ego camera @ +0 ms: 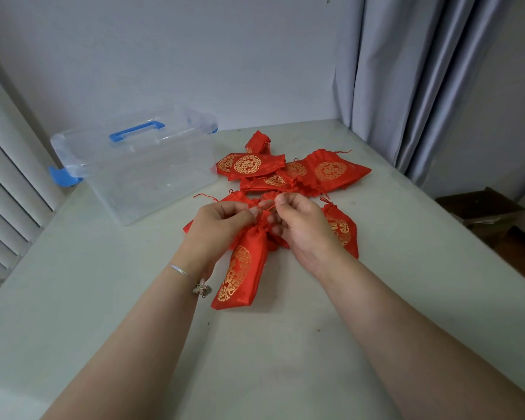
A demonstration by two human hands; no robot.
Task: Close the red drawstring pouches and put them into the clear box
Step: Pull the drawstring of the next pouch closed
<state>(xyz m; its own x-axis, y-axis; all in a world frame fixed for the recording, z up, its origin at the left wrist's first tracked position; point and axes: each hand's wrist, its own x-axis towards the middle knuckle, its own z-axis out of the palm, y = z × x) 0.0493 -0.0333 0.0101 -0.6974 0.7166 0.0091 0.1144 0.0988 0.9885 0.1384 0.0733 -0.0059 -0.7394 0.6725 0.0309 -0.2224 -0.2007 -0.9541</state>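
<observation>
Pinching one pouch [243, 265], two hands [222, 221].

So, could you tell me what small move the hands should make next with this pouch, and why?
Probably pull the cords apart to finish cinching. Both the left hand and right hand pinch the drawstring at the gathered neck of the pouch, and the clear box looks empty.

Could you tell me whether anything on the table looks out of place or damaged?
Nothing stands out: the red pouches lie in a loose heap beside the empty clear box, and both hands pinch one pouch's drawstring.
</observation>
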